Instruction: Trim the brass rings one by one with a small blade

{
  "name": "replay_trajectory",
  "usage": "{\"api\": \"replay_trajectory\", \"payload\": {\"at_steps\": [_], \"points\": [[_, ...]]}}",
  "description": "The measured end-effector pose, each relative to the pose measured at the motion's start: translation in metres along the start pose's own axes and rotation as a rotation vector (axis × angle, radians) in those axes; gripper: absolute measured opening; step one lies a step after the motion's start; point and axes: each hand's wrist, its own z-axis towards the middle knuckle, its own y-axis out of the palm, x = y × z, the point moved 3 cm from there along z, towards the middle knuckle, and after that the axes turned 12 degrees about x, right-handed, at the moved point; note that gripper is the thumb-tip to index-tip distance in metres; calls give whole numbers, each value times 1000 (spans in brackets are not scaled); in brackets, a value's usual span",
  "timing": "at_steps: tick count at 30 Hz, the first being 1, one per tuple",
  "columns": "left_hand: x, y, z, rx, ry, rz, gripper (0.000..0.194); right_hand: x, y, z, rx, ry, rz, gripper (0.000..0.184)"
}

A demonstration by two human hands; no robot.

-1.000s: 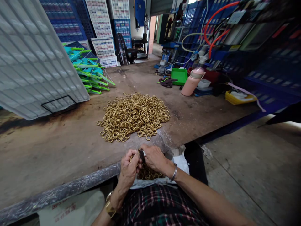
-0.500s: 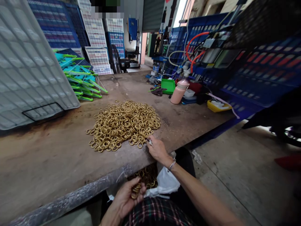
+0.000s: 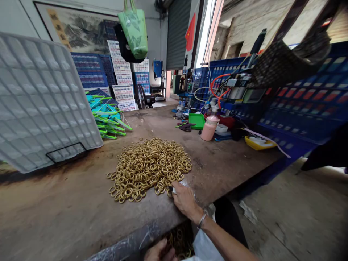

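Note:
A heap of brass-coloured rings [image 3: 152, 166] lies on the worn table. At the heap's near right edge my right hand [image 3: 187, 201], with a bracelet on its wrist, is closed with its fingertips down by the outermost rings. A small whitish and dark patch shows at those fingertips; what it is I cannot make out. My left hand [image 3: 159, 251] is low below the table edge, partly cut off by the frame, its fingers curled and their contents hidden. Beside it, more rings [image 3: 179, 239] lie in a dark opening next to white bag material [image 3: 203, 244].
A ribbed translucent plastic panel [image 3: 49, 105] stands on the left, near green and turquoise hangers [image 3: 111, 121]. A pink bottle [image 3: 210, 127], green tray [image 3: 197, 121] and yellow tray [image 3: 259, 143] sit at the right. Blue crates [image 3: 301, 108] rise behind. The table's front edge [image 3: 130, 243] runs close to me.
The view has tilted up, so everything sits lower in the picture. Rings showed in my left hand before; now none are visible there. My right hand remains at the heap's edge.

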Motion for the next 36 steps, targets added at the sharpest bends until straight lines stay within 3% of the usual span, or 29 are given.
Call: {"api": "replay_trajectory", "payload": {"at_steps": [4, 9, 16, 18, 21, 23, 29, 32, 36], "points": [[1, 0, -20, -39, 93, -63, 14, 7, -5, 9, 59, 83, 219, 19], [3, -2, -33, 20, 163, -55, 18, 18, -9, 18, 78, 248, 603, 23], [5, -3, -48, 28, 250, 10, 13, 15, -6, 9, -15, 303, 808, 22], [5, -2, -59, -21, 268, 67, 12, 13, -6, 6, -45, 331, 874, 19], [8, 3, -78, -161, 354, 208, 26, 7, -7, -4, -172, 418, 1026, 16], [14, 8, -91, -202, 508, 302, 33, 1, -8, -12, -318, 493, 1163, 25], [45, 26, -105, -42, 1011, 391, 40, -17, -16, -34, -632, 547, 1387, 19], [51, 32, -101, -89, 1110, 455, 35, -21, -15, -42, -734, 565, 1437, 19], [49, 33, -98, -132, 1143, 534, 25, -22, -13, -47, -819, 580, 1514, 22]]}}
